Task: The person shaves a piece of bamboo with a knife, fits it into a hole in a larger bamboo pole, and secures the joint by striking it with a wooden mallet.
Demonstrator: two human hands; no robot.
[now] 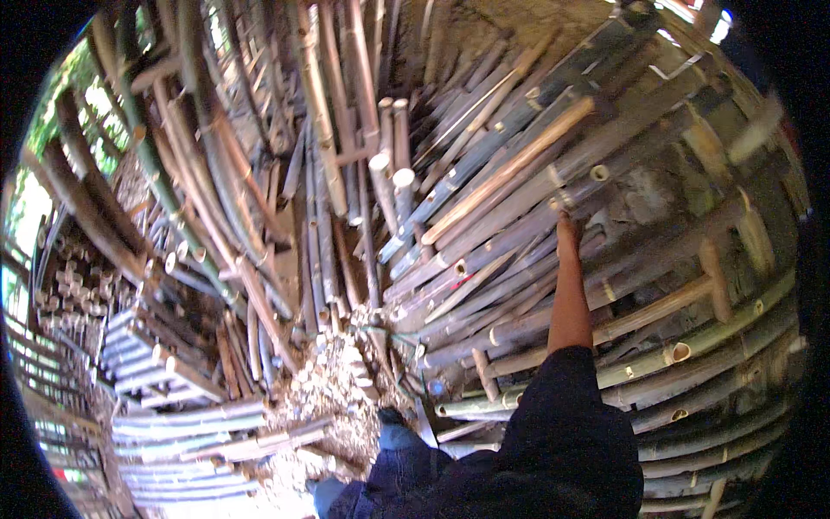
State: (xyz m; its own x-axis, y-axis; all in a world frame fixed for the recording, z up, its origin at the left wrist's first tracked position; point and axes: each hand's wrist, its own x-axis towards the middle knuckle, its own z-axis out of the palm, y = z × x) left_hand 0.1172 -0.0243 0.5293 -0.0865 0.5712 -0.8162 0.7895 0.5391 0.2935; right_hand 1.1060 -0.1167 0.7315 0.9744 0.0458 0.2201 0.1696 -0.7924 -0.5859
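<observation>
My right arm stretches up and away over a large stack of bamboo poles on the right. At its end my right hand (566, 232) is at a long brown bamboo pole (519, 227) lying slantwise in the stack. Its fingers look closed on that pole, though they are small and blurred. Close beside it lie a pale split-looking pole (510, 173) and a pole with a round cut hole (599, 173). My left hand does not show.
Upright and leaning bamboo poles (333, 156) crowd the far side and left. Bamboo slat racks (190, 428) stand at the lower left. Pale chips and scraps (333, 381) cover the ground near my feet. A green pole (648, 368) crosses the near right.
</observation>
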